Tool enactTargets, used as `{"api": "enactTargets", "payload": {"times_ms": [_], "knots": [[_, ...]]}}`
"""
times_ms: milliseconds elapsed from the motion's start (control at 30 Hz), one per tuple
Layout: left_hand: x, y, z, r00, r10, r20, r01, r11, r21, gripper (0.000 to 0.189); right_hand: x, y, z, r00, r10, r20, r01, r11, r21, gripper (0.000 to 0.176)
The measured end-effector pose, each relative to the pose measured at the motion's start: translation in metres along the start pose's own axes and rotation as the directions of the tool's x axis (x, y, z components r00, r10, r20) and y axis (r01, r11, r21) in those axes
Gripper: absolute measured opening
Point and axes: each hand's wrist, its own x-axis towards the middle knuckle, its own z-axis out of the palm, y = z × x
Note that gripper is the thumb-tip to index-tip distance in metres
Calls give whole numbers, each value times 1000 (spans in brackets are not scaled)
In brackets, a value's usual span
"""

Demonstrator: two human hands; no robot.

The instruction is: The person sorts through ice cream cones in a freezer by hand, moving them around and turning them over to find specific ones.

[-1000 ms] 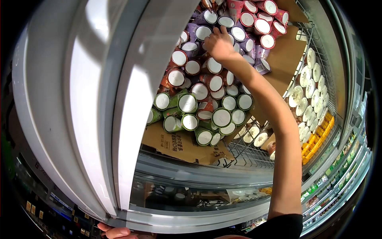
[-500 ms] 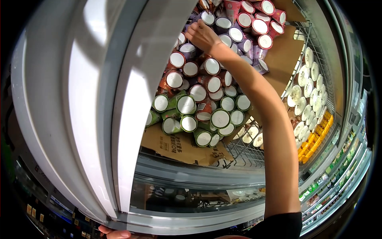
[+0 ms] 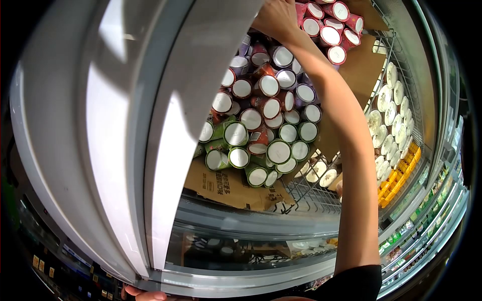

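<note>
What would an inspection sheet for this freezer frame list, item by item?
Surface: brown cardboard sheet over a grey wire basket.
Job's things: round white-lidded tubs, piled in green, brown, purple and red groups.
Clutter: pale flat round tubs and yellow packs in the neighbouring compartments.
Hands: right hand reaches over the far tubs, grip hidden; left hand at the picture's bottom edge, only fingertips show.
Cables: nothing seen.
Surroundings: white curved sliding freezer lid covering the left side; stocked shop shelves.
</note>
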Motion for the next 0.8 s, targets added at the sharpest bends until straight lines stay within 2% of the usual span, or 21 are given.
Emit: {"api": "enactTargets", "payload": {"times_ms": [100, 133, 233, 267, 367, 433, 467, 500, 567, 667, 767, 800], "knots": [[-1, 3, 0, 1000, -2, -12, 2, 1000, -5, 6, 2, 2, 37, 994, -70, -81, 65, 996, -60, 46], [-1, 4, 0, 1000, -5, -17, 5, 1000, -6, 6, 6, 1, 51, 997, -27, -66, 25, 999, -24, 41], [-1, 3, 0, 999, -13, -33, 13, 1000, 0, 5, 3, 7, 70, 992, -32, -125, 47, 992, 114, 36], [-1, 3, 0, 999, -18, -36, 18, 1000, 0, 5, -3, 9, 75, 995, -13, -96, 33, 977, 211, 26], [-2, 6, 4, 997, -34, -69, 33, 999, -11, 6, -31, -2, 65, 952, -70, 298, 80, 997, -19, 19], [-2, 6, 3, 998, -30, -55, 29, 999, -17, 6, -53, -5, 75, 868, -255, 425, 361, 913, -190, 17], [-3, 5, -1, 999, -24, -32, 24, 1000, -14, 6, -58, -8, 73, 797, -293, 529, 467, 854, -230, 14], [-3, 5, -4, 1000, -17, -9, 17, 1000, -10, 5, -61, -10, 76, 778, -298, 553, 495, 833, -248, 12], [-3, 3, -7, 1000, -2, 3, 2, 1000, 0, 5, -65, -13, 90, 851, -294, 435, 445, 844, -299, 12], [-4, 2, -5, 1000, 6, -22, -6, 1000, -7, 6, -65, -11, 97, 816, -323, 480, 489, 829, -273, 7], [-6, 1, -3, 997, 30, -65, -31, 999, -21, 7, -64, -13, 100, 794, -346, 499, 544, 771, -331, 7], [-7, 0, -2, 996, 43, -78, -45, 999, -29, 7, -64, -12, 103, 808, -395, 438, 556, 757, -344, 7]]}}
